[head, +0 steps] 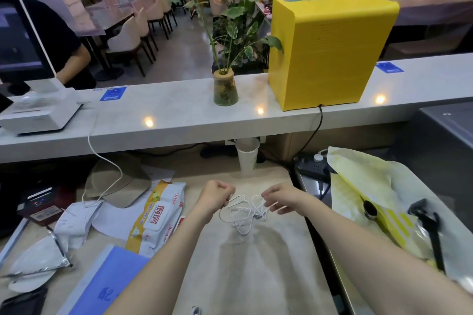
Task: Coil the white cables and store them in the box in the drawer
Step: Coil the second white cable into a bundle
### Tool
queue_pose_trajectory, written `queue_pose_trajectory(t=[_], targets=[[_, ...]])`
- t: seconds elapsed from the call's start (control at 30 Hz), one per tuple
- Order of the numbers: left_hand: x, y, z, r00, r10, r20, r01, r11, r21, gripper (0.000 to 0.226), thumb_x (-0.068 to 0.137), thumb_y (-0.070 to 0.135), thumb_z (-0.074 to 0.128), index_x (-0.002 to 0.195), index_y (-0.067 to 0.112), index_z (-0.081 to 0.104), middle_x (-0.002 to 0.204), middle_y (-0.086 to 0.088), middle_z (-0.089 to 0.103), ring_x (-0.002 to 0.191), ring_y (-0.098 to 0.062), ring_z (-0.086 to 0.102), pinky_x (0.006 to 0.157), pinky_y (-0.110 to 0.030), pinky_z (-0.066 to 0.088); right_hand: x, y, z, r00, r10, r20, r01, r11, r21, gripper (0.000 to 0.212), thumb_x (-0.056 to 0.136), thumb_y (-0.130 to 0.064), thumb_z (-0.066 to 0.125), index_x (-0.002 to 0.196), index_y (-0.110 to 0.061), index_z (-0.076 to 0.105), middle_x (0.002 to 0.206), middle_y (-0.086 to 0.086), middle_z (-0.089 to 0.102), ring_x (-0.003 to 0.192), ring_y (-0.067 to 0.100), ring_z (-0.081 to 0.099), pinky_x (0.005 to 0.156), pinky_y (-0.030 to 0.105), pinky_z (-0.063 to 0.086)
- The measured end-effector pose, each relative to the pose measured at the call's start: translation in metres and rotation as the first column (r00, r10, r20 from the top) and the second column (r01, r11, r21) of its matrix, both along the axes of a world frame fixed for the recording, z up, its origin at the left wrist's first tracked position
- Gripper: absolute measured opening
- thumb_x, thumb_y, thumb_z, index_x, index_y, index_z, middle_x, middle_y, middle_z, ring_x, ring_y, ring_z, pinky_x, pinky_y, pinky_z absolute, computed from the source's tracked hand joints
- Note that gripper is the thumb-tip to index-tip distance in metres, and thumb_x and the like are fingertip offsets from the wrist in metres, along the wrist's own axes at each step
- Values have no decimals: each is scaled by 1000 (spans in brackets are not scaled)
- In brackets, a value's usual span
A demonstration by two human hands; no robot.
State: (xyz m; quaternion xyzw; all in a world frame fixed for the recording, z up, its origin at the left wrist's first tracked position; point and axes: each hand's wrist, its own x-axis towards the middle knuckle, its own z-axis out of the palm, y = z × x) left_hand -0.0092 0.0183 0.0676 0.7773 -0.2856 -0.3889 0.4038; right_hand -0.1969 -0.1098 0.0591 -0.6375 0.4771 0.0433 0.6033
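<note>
Coiling step, barely begun. Cables [243, 213] lying in a loose tangle on the counter [256, 276] between both hands. Left hand [217, 195] fingers pinching one loop; right hand [280, 198] fingers pinching another strand. Next: separating strands, winding even loops. No drawer or box in view.

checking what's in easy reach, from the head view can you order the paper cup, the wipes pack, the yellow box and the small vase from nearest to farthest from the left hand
Measured from the left hand, which pinches the white cable:
1. Wipes pack, just to its left on the desk.
2. Paper cup, ahead and slightly right, under the counter's edge.
3. Small vase, farther ahead on the counter.
4. Yellow box, farthest, ahead and right on the counter.
</note>
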Motion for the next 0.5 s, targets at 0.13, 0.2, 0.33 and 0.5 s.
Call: queue_pose_trajectory(t=[0.13, 0.2, 0.33, 0.5], targets=[[3, 2, -1, 1000, -2, -8, 2, 1000, 7, 28, 88, 18, 70, 62, 12, 62, 47, 2, 46, 42, -12, 39, 43, -18, 30, 16, 9, 3, 998, 43, 56, -41, 999, -30, 25, 91, -16, 62, 114, -22, 69, 112, 3, 69, 91, 14, 60, 74, 25, 49], [2, 3, 4, 999, -25, -46, 26, 999, 22, 23, 90, 22, 69, 70, 11, 71, 48, 6, 42, 41, -9, 37, 42, -17, 29, 25, 14, 3, 994, 93, 57, -91, 995, -43, 27, 91, -19, 63, 116, -25, 70, 121, 4, 68, 103, 16, 60, 82, 27, 48], [0, 3, 16, 991, -45, -125, 43, 999, -19, 23, 95, 22, 60, 80, 14, 75, 49, 10, 35, 41, -8, 29, 41, -19, 23, 35, 24, 1, 968, 250, 0, -249, 964, -91, 39, 88, -17, 68, 127, -19, 66, 131, 16, 63, 111, 22, 59, 82, 27, 42], [1, 2, 22, 977, 8, -215, -25, 997, -77, 24, 100, 20, 53, 87, 14, 72, 61, 6, 50, 48, -8, 42, 42, -19, 22, 35, 29, -7, 920, 384, -82, -393, 908, -145, 41, 87, -14, 70, 128, -12, 65, 104, 9, 63, 89, 18, 52, 77, 26, 41]])
